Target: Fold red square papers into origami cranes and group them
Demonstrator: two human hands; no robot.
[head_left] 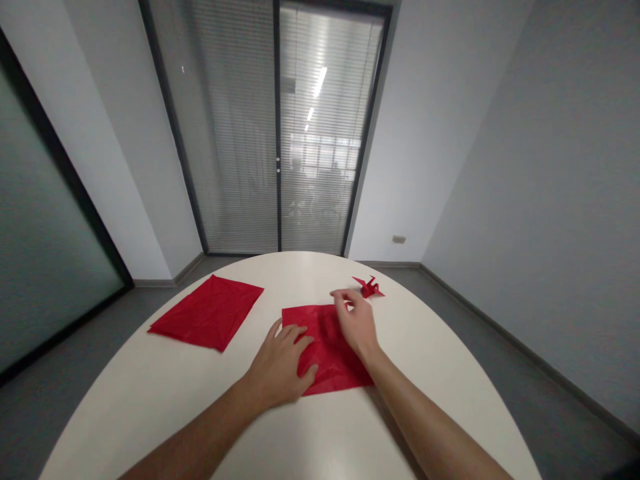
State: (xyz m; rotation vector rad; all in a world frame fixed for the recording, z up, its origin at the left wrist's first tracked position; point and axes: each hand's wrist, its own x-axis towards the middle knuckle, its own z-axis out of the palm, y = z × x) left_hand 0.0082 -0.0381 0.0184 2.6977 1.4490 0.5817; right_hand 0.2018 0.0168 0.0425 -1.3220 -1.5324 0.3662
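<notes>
A square sheet of red paper (325, 363) lies on the table in front of me, slightly creased. My left hand (287, 360) rests on its left side with the fingers spread, pressing it flat. Above the sheet's upper right part is my right hand (356, 320), its thumb and fingertips bent together in a loose pinch, with nothing visible in them. A shadow falls on the paper beneath it. Just beyond that hand stands a small folded red paper crane (370, 287). My right hand and forearm cover the sheet's right side.
Another red sheet (210, 313), marked with creases, lies turned like a diamond on the left of the round white table (305, 270). Past the table's far edge are glass panels with blinds (240, 133) in dark frames. A grey wall (560, 200) stands to the right.
</notes>
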